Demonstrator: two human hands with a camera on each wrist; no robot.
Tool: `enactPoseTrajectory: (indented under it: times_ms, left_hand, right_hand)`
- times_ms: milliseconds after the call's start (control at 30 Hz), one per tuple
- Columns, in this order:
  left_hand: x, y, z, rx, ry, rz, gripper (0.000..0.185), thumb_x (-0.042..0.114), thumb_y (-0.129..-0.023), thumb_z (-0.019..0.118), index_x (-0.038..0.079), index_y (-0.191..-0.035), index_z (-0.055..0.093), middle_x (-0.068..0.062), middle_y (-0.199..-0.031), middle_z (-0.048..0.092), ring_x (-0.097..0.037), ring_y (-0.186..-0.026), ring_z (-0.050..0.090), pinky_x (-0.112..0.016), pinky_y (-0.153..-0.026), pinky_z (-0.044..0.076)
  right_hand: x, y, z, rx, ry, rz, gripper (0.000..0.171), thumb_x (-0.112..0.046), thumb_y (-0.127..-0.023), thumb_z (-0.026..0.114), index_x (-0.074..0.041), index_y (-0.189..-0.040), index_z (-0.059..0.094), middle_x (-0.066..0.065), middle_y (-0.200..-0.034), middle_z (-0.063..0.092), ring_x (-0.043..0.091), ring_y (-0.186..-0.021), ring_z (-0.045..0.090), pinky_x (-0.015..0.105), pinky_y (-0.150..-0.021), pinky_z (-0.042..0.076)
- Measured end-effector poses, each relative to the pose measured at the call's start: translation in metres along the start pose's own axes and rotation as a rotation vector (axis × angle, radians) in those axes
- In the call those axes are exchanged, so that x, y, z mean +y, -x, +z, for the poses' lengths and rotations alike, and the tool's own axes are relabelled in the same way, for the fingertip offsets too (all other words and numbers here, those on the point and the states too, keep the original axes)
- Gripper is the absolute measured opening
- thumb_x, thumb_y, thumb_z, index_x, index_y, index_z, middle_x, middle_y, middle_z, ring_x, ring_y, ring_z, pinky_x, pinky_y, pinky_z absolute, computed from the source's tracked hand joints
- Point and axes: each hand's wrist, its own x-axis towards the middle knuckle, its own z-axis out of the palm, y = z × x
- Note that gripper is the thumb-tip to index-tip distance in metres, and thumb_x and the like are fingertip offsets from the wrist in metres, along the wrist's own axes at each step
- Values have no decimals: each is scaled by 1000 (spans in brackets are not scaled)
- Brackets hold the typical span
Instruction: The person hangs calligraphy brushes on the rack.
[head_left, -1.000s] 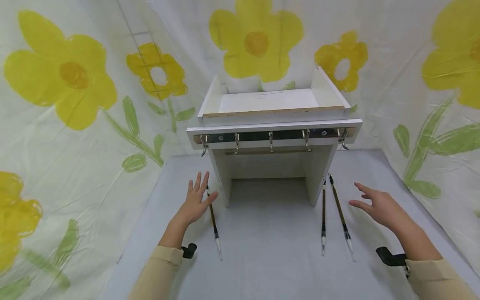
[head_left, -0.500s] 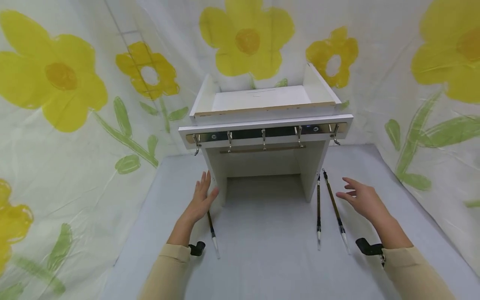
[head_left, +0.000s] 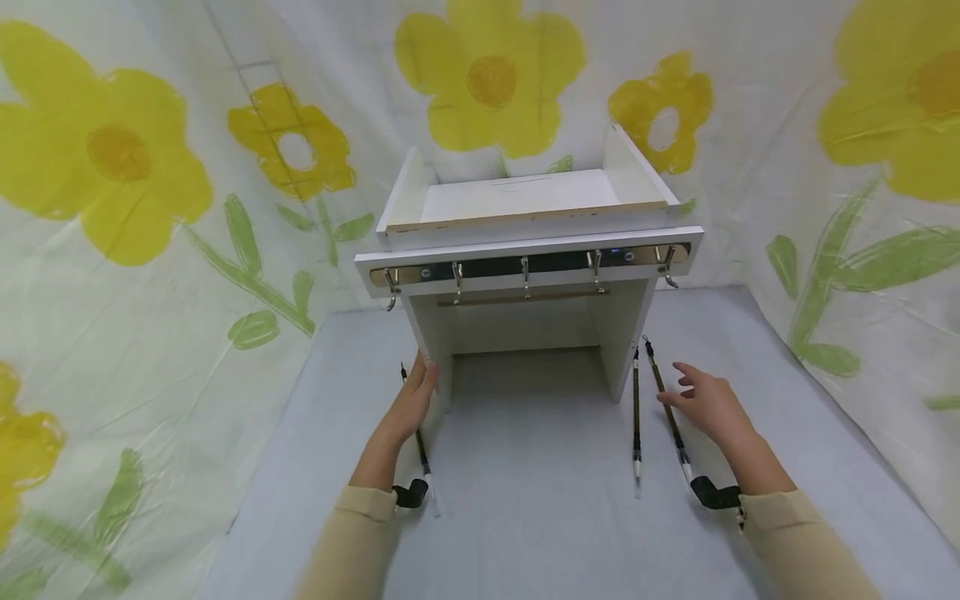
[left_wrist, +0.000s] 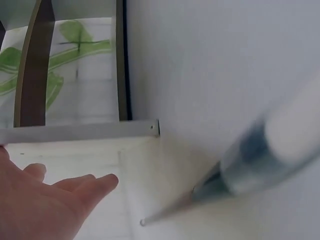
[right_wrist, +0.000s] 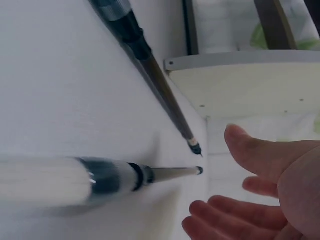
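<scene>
A white shelf unit with a row of metal hooks along its front stands on the table. My left hand is at the outer face of its left side panel, fingers straight; whether they touch it I cannot tell. Under that forearm lies a calligraphy brush with a clear cap. On the other side, my right hand hovers, fingers loosely bent and holding nothing, apart from the right panel. Beneath it lies one calligraphy brush, and another brush lies nearer the panel.
A pale grey table carries everything. Behind and at both sides hangs a white curtain printed with yellow flowers. The unit's upper tray is open at the top, and its hooks stick out toward me.
My left hand has moved right, up to the shelf's left panel. My right hand has moved left toward the right panel and over a brush. The head view has shifted slightly.
</scene>
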Motion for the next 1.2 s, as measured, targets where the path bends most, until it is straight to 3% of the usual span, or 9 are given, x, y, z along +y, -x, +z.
enactPoseTrajectory:
  times_ms: [100, 333, 500, 700, 1000, 1200]
  left_hand:
    - [0, 1, 5, -1, 66, -55, 70, 59, -107, 15, 24, -163, -9, -9, -170, -4, -35, -156, 4, -59, -124, 9]
    - [1, -4, 17, 1, 274, -102, 72, 64, -104, 8, 27, -162, -13, -7, -170, -11, -34, -157, 1, -60, -121, 22]
    - [3, -4, 24, 33, 294, -127, 70, 60, -106, 8, 24, -162, -13, -9, -170, -11, -37, -156, 0, -64, -118, 22]
    - [1, -2, 24, 61, 280, -138, 71, 64, -104, 8, 28, -162, -11, -10, -171, -7, -38, -156, 4, -66, -117, 24]
    - [-4, -3, 22, 34, 291, -117, 69, 66, -103, 10, 34, -162, -7, -6, -171, -4, -38, -156, 9, -64, -117, 25]
    - [1, -2, 19, 16, 277, -135, 68, 55, -107, 8, 21, -162, -13, -12, -170, -11, -40, -156, 3, -62, -118, 24]
  right_hand:
    - [1, -2, 7, -6, 9, 31, 75, -32, -96, 71, 7, -150, 37, 38, -134, 54, 51, -116, 60, 58, -85, 56]
    - [4, -5, 20, -12, 65, 44, 74, -27, -92, 76, 12, -145, 41, 38, -123, 60, 50, -108, 62, 59, -85, 55]
    - [7, -5, 26, 46, 82, 17, 68, -17, -89, 78, 16, -138, 46, 31, -103, 66, 40, -88, 64, 54, -75, 55]
    - [1, -6, 36, 27, 38, 43, 54, -9, -90, 74, 15, -132, 50, 29, -101, 68, 34, -80, 67, 45, -66, 57]
    - [0, 0, 27, 17, 4, 48, 53, -6, -91, 65, 15, -137, 47, 33, -107, 68, 40, -87, 69, 48, -70, 58]
    - [1, 4, 21, 10, -54, 50, 53, -8, -94, 65, 14, -138, 48, 31, -109, 68, 39, -92, 68, 47, -74, 58]
